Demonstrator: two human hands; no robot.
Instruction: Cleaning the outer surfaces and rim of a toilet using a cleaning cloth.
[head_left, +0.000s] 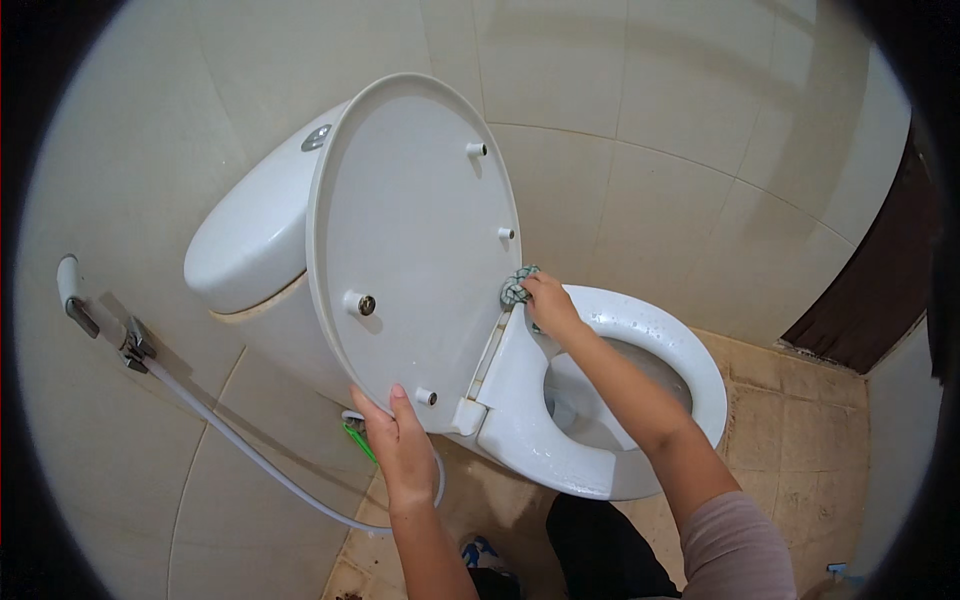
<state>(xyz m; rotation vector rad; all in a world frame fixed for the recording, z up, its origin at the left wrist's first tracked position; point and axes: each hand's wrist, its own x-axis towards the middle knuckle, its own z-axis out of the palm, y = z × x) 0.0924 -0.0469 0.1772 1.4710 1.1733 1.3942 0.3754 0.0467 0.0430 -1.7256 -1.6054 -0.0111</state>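
Observation:
A white toilet lid (420, 225) stands raised against the cistern (255, 225), its underside with several bumpers facing me. My left hand (397, 442) grips the lid's lower edge, thumb on the underside. A green and white patterned cloth (517, 286) is bunched in my right hand (551, 304), at the far end of the hinge, between lid and seat. The white toilet seat (566, 457) lies down on the bowl, with water drops on it. My right forearm crosses above the seat opening and hides part of it.
A handheld bidet sprayer (79, 300) hangs on the left wall, its white hose (262, 476) looping down behind my left hand. Something bright green (360, 442) is beside the toilet base. Tiled walls enclose the toilet; a dark door panel (862, 285) stands at right. My legs are close below.

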